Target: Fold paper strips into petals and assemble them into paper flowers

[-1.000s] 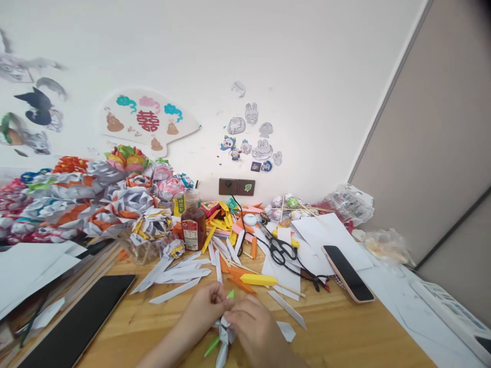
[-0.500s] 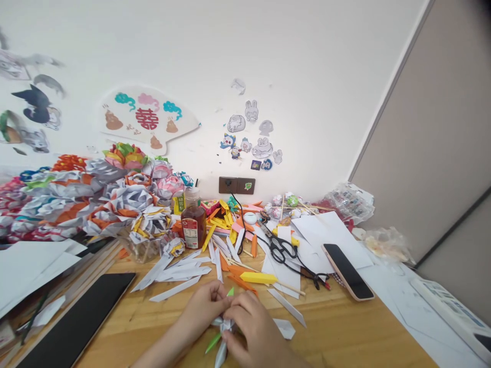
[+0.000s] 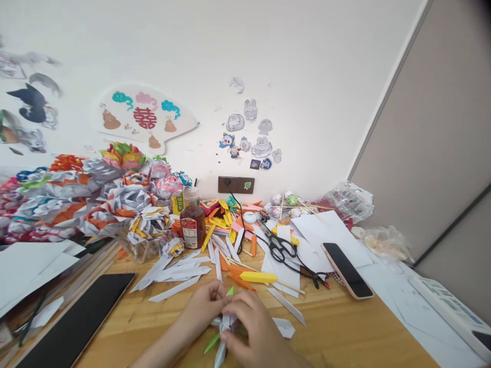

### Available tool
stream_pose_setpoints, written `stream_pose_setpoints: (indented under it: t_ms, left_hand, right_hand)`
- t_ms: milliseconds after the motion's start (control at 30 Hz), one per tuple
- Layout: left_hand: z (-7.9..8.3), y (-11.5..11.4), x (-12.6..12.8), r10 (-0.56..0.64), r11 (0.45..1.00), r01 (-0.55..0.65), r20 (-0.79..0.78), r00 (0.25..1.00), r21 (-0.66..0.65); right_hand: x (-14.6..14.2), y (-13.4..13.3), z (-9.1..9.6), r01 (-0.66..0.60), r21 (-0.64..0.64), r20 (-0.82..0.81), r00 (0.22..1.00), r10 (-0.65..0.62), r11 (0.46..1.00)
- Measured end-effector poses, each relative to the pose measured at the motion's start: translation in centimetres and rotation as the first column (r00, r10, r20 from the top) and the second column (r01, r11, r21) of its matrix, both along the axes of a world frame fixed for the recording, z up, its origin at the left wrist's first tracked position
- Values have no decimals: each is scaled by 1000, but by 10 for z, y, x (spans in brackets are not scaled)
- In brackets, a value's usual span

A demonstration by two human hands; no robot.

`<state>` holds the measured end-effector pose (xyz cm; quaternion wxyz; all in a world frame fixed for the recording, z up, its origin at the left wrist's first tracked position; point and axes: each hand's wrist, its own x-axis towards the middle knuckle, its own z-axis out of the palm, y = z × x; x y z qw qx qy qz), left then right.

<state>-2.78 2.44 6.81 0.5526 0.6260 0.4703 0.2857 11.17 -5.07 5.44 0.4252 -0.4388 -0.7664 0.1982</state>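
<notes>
Low in the head view, my left hand (image 3: pixel 209 301) and my right hand (image 3: pixel 249 323) meet over a folded-paper piece (image 3: pixel 227 323) with white arms and green tips. The left fingers are closed on its upper edge. My right thumb and fingers pinch it from the other side, hiding much of its middle. A green tip (image 3: pixel 211 343) points down to the left and a white arm points toward me. Just right of my right hand lies a folded white paper strip (image 3: pixel 284 327).
Folded white strips (image 3: pixel 182 271) lie ahead, with a yellow strip (image 3: pixel 259 277) and black scissors (image 3: pixel 283 249) to their right. A jar (image 3: pixel 192 225) stands before a heap of paper flowers (image 3: pixel 130 199). A phone (image 3: pixel 348 270) lies right, a dark tablet-like slab (image 3: pixel 80 319) left.
The view has shifted very slightly. Both hands stay on the paper piece, with only a tiny movement of the right fingers.
</notes>
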Motion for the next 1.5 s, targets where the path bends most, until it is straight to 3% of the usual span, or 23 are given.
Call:
stream_pose_setpoints:
  t_ms: [333,433,533,633,700,833,967,1200,1500]
  left_hand:
    - [-1,0,-1,17,1000,-17,110,994,7]
    - [-1,2,-2,22,1000,-25,194,981,16]
    - [0,4,-1,21,999,-27,275,961,20]
    - [-1,3,0,-6,1000,-1,337,941,20]
    - [-3,2,1,-46,999,35,374,926,35]
    - [-6,-2,-1,-146,985,93,422,895,142]
    - [0,-11,-2,-170,969,83,381,909,234]
    - [11,-24,-2,-96,892,36,112,989,450]
    - [12,-23,-2,-57,882,7,91,994,471]
  right_hand:
    - [6,2,8,-13,113,-89,996,23,994]
    - [16,7,12,161,137,-174,975,-136,977]
    - [26,14,9,321,-45,-316,894,-319,946]
    - [30,20,3,275,-244,-365,862,-351,930]
    - [30,22,1,251,-267,-372,864,-340,930]
    - [30,21,7,242,-183,-339,894,-293,953]
    - [28,17,13,252,-123,-316,907,-278,960]
    - [21,11,14,226,-31,-321,920,-224,974]
    - [21,8,17,198,-57,-340,918,-205,979]
